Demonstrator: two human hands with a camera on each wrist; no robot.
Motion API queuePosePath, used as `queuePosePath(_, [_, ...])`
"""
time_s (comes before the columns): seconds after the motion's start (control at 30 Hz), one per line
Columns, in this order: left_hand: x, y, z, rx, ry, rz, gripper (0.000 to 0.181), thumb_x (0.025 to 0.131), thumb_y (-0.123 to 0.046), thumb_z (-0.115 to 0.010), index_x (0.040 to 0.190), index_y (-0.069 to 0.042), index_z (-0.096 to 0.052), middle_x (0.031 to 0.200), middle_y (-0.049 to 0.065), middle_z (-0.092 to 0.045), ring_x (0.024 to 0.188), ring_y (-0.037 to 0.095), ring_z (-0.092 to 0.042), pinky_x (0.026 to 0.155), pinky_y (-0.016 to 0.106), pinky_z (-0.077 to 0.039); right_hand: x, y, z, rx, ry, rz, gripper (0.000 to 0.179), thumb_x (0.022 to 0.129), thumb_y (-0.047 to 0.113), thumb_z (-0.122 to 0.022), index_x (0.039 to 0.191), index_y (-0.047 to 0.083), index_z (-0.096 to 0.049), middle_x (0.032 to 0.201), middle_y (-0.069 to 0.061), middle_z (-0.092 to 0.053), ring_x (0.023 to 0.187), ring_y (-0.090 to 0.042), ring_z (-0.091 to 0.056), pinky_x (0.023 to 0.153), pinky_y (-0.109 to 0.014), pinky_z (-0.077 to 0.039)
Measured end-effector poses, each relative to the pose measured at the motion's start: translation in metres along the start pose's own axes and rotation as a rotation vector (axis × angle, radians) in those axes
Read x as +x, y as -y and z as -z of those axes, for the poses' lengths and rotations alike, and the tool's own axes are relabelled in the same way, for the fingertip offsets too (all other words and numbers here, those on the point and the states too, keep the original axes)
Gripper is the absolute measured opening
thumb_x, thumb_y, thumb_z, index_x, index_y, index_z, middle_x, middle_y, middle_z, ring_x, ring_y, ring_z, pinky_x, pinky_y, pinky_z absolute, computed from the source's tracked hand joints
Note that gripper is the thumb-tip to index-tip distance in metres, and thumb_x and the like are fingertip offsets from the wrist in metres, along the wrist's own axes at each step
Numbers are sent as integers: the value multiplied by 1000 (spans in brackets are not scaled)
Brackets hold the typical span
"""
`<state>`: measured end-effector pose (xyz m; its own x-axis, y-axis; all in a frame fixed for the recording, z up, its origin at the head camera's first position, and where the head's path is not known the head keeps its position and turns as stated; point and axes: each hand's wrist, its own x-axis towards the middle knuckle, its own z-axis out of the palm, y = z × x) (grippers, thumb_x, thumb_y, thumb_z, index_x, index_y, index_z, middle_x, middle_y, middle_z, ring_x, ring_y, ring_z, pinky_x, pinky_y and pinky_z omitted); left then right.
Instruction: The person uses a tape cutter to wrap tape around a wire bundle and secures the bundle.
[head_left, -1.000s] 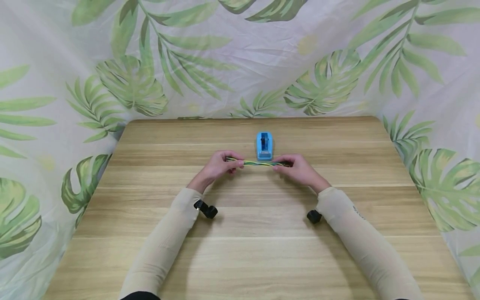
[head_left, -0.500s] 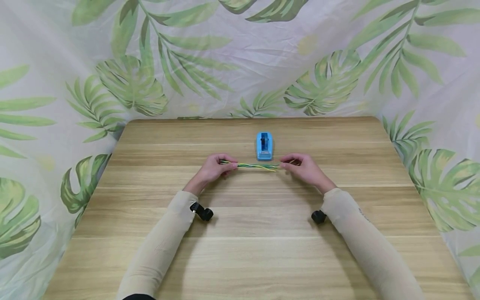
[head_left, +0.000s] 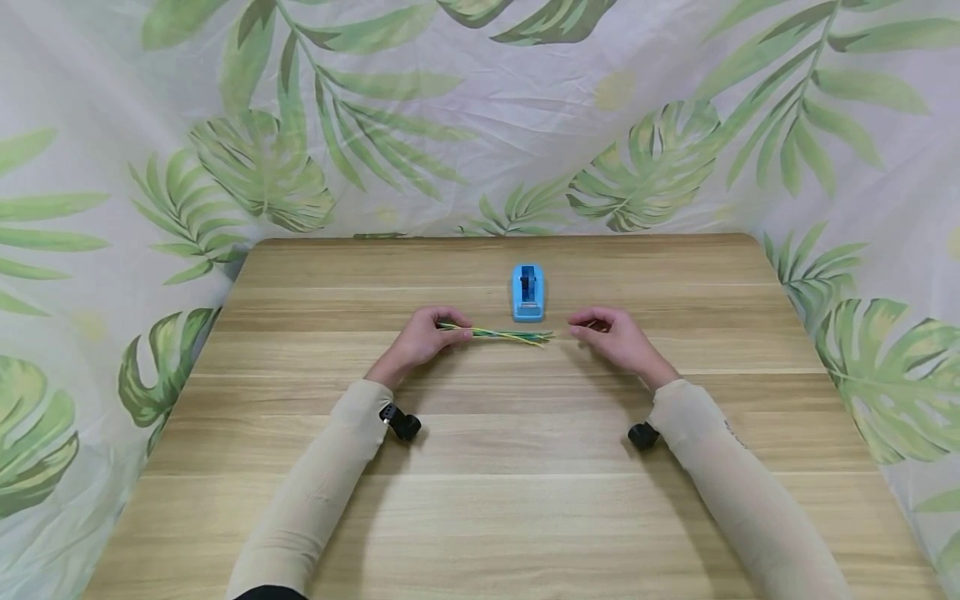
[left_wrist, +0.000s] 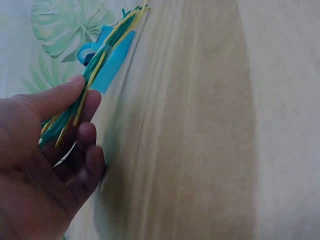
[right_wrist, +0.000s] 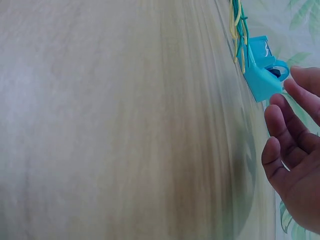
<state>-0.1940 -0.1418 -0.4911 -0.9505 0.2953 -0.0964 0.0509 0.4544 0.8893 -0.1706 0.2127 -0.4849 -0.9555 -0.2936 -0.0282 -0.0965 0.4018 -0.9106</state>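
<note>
A thin bundle of green and yellow wires [head_left: 510,335] stretches sideways above the table's far half. My left hand [head_left: 425,335] pinches its left end between thumb and index finger, while the other fingers curl loosely below, as the left wrist view shows. Toward the right, the loose wire ends [right_wrist: 239,35] fan out a little. My right hand [head_left: 617,336] hovers just right of those ends, holding nothing, its fingers loosely bent and apart. Right behind the bundle stands a blue tape dispenser [head_left: 528,315].
The wooden table [head_left: 495,517] extends to a far edge against a leaf-print cloth [head_left: 420,150]. Both forearms wear beige sleeves [head_left: 315,475], with a small black camera [head_left: 406,427] at the left wrist and another [head_left: 642,436] at the right.
My right hand has let go of the wires' right end and drawn back to the right. The freed ends have spread slightly. My left hand has shifted a little left with the bundle.
</note>
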Motion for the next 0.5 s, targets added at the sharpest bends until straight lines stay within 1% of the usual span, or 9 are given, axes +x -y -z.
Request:
queuePosePath(0.13, [1, -1, 1, 91, 5, -29, 17, 88, -17, -80, 103, -10, -77, 100, 5, -71, 85, 20, -63, 72, 30, -52, -2, 1, 1, 1, -5, 2, 29, 97, 19, -70, 119, 1, -70, 108, -11, -70, 92, -28, -62, 72, -26, -52])
queuePosePath(0.27, [1, -1, 2, 141, 2, -51, 13, 87, -17, -82, 98, -11, -79, 102, 3, -73, 99, 19, -62, 86, 34, -50, -4, 2, 3, -8, -7, -8, 31, 97, 22, -70, 121, 1, -70, 108, -11, -69, 93, -26, -61, 73, -26, -51])
queuePosePath(0.4, [0, 1, 1, 172, -4, -91, 11, 86, -16, -82, 95, -10, -81, 97, 3, -75, 98, 21, -66, 87, 38, -52, -6, 4, 6, -15, -17, -15, 31, 98, 23, -70, 121, 2, -69, 110, -11, -69, 94, -25, -60, 74, -26, -51])
queuePosePath(0.5, [0, 3, -1, 214, -18, -136, 10, 86, -15, -82, 94, -9, -81, 94, 3, -75, 94, 21, -67, 86, 37, -53, -8, 4, 8, -18, -28, -9, 31, 98, 22, -69, 120, 1, -70, 111, -12, -70, 95, -25, -60, 74, -25, -51])
